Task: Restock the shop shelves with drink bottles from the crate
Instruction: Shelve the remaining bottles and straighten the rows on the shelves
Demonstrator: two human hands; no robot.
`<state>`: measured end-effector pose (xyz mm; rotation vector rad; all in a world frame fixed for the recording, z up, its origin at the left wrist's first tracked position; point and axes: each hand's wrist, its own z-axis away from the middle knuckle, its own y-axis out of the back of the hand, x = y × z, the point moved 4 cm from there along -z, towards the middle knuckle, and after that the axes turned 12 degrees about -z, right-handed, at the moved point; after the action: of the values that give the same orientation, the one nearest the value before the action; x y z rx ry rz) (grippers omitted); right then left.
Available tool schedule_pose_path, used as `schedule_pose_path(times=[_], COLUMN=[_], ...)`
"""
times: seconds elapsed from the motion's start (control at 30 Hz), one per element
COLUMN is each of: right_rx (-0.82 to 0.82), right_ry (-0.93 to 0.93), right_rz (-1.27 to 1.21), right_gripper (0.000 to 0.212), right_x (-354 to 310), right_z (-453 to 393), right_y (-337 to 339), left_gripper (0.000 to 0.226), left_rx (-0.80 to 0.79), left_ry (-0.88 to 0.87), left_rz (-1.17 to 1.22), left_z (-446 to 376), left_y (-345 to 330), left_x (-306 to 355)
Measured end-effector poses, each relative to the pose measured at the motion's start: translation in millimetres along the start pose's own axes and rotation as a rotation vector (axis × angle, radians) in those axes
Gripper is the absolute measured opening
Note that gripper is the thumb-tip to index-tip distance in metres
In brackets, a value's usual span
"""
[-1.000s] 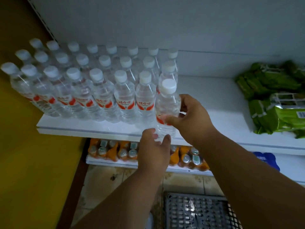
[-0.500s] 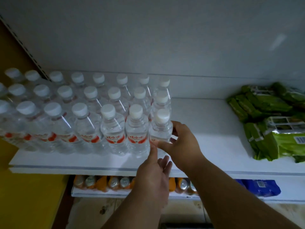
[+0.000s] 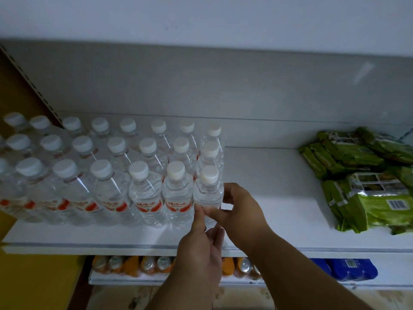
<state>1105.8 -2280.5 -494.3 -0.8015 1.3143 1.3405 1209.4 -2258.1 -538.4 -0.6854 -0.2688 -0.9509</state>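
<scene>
Right hand: curled round the end bottle, thumb laid across the front of it, fingers tucked behind on the right side.
Left hand: raised from below, index finger stretched up and touching the lower front of the same bottle; the other fingers are only loosely bent and nothing is gripped by them.
End bottle: clear water, white cap, stood upright near the front edge of the upper shelf; it is pressed against its left neighbour and closes the right end of the front row.
Water bottles: packed upright in three rows, front to back, across the left part of the shelf; red-and-white labels are seen on the front row.
Green packets: piled at the right end of the same shelf, well apart from the bottles, bare white board left between.
Lower shelf: orange drink cans are lined along its front edge, blue packs beside them on the right.
Crate: out of view here.
</scene>
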Motion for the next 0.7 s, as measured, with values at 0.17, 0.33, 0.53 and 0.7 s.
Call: schedule_pose_path(times=[0.17, 0.33, 0.53, 0.7], right_rx=[-0.013, -0.009, 0.008, 0.017], right_ry=[0.009, 0.011, 0.014, 0.027], right_rz=[0.037, 0.055, 0.075, 0.154], right_gripper=[0.051, 0.051, 0.050, 0.039], right_x=[-1.0, -1.4, -3.6, -3.8], right_z=[-1.3, -1.5, 3.0, 3.9], right_y=[0.3, -0.3, -3.3, -5.7], left_gripper=[0.059, 0.065, 0.071, 0.077], left_rx=[0.018, 0.009, -0.007, -0.028], left_ry=[-0.002, 0.001, 0.037, 0.052], left_rz=[0.015, 0.004, 0.001, -0.053], left_z=[0.3, 1.8, 2.0, 1.5], left_y=[1.1, 1.2, 4.1, 4.9], left_x=[-2.2, -1.0, 0.6, 0.7])
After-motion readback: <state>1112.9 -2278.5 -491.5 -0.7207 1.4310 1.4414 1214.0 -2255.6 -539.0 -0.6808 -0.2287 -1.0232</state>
